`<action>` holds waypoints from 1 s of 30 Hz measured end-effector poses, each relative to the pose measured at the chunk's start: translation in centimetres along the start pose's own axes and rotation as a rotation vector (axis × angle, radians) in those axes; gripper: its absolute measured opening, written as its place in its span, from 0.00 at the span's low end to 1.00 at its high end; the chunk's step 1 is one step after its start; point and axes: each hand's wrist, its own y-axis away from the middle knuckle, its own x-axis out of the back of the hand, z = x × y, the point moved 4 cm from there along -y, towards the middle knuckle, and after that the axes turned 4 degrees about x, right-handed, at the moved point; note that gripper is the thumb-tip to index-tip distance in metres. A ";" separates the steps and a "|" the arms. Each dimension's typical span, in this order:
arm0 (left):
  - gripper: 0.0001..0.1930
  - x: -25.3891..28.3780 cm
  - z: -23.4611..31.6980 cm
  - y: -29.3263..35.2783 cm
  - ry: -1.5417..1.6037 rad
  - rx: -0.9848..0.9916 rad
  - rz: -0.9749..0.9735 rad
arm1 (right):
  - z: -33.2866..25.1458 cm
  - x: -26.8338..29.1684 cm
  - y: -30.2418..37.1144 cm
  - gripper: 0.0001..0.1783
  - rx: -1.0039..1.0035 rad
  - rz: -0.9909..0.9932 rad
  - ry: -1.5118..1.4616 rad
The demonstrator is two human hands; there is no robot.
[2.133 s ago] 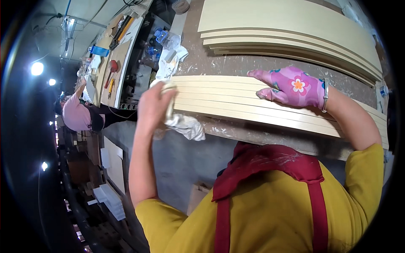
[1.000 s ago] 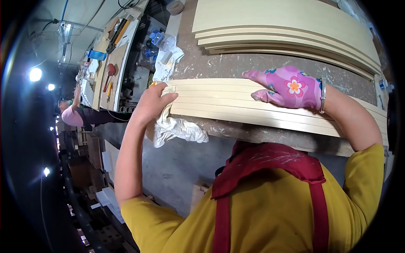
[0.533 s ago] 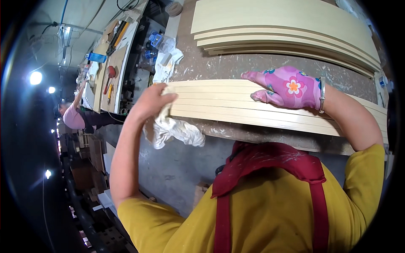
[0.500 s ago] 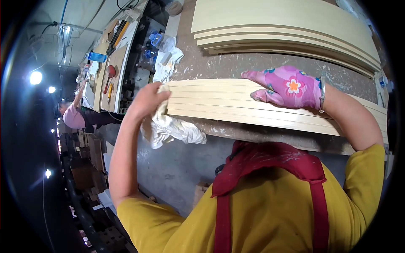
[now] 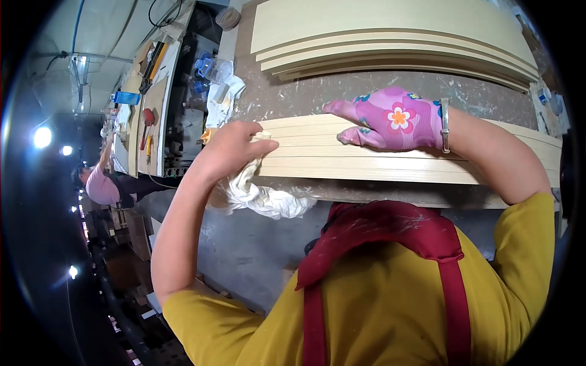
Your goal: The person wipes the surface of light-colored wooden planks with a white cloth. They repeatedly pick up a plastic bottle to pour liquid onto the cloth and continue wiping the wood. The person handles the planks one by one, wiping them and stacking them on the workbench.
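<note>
Several long, pale wooden strips [image 5: 311, 166] lie side by side across the bench. My bare left hand [image 5: 229, 149] is closed on a crumpled white cloth [image 5: 265, 200] at the strips' left end. Part of the cloth lies between the hand and the wood, and the rest hangs past the bench's near edge. On top of the strips, farther right, rests my right hand [image 5: 390, 122] in a pink flowered glove. Its thumb and forefinger are stretched out to the left and spread apart; the other fingers are partly hidden.
Wide pale boards [image 5: 390, 24] are stacked on the far side of the paint-spattered bench [image 5: 293, 91]. Beyond its left end are a clear plastic bottle [image 5: 213, 69] and another cloth [image 5: 223, 100]. A person in pink [image 5: 102, 186] stands by a side table [image 5: 157, 116] with tools.
My left hand has moved right along the strips with the cloth. The right hand keeps its place on them, while the whole view has shifted a little.
</note>
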 end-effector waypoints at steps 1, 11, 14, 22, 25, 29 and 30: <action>0.19 0.0 0.4 0.0 0.002 -0.012 -0.002 | 0.1 -0.1 -0.1 0.32 0.017 0.014 0.007; 0.14 1.4 -3.7 2.0 0.211 0.063 0.369 | 0.5 -0.4 -0.6 0.32 0.097 0.063 0.009; 0.10 -4.0 1.4 2.8 0.192 -0.385 0.655 | 0.8 -0.6 -0.4 0.31 0.126 0.075 0.026; 0.06 -3.3 -7.5 3.9 -0.013 -0.178 0.917 | 0.7 -1.1 -0.5 0.32 0.066 0.037 0.075; 0.06 -2.0 -12.9 4.0 -0.121 -0.128 0.909 | 0.3 -0.7 -0.5 0.32 0.069 0.041 0.095; 0.09 3.6 -14.6 8.3 0.164 0.083 1.087 | 0.2 -0.6 -0.8 0.32 0.017 -0.029 0.105; 0.10 5.9 -12.2 9.2 0.362 0.063 1.118 | 0.5 -1.3 -0.7 0.32 0.039 0.003 0.093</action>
